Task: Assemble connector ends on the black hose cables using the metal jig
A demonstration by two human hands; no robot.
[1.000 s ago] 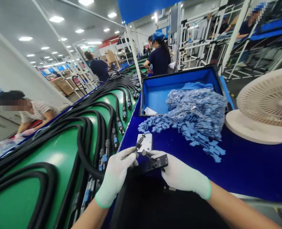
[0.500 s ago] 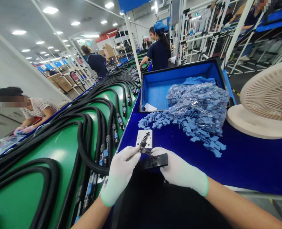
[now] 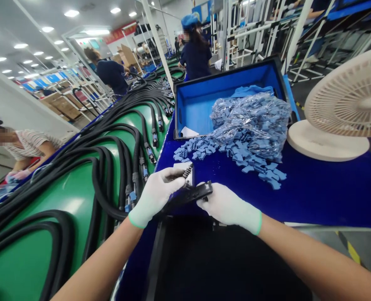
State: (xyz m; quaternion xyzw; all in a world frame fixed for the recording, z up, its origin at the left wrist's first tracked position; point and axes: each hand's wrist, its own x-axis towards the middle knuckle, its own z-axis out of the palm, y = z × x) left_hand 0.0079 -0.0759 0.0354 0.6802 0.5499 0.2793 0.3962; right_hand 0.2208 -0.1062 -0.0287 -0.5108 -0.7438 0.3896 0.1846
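The white-gloved left hand [image 3: 156, 196] is closed around a ribbed black part [image 3: 188, 171], and the gloved right hand [image 3: 229, 205] firmly pinches a flat black plate [image 3: 198, 193], a steady hold just above the blue work surface [image 3: 313, 196]. Loose blue pieces [image 3: 232, 158] and a clear plastic bag [image 3: 251, 121] lie beyond, with a white fan [image 3: 345, 100] right, black hoses [image 3: 110, 142] on a green belt [image 3: 69, 200] left, and a co-worker [image 3: 195, 54] far off.

- White ceiling [image 3: 44, 19] set with rows of round lights
- Plain white wall [image 3: 24, 94] running along the left
- Cardboard boxes [image 3: 62, 106] on racks far down the room
- White metal racks [image 3: 245, 33] behind the table [image 3: 329, 196]
- Grey floor [image 3: 364, 255] with yellow-and-black tape [image 3: 348, 251] past the table's right edge
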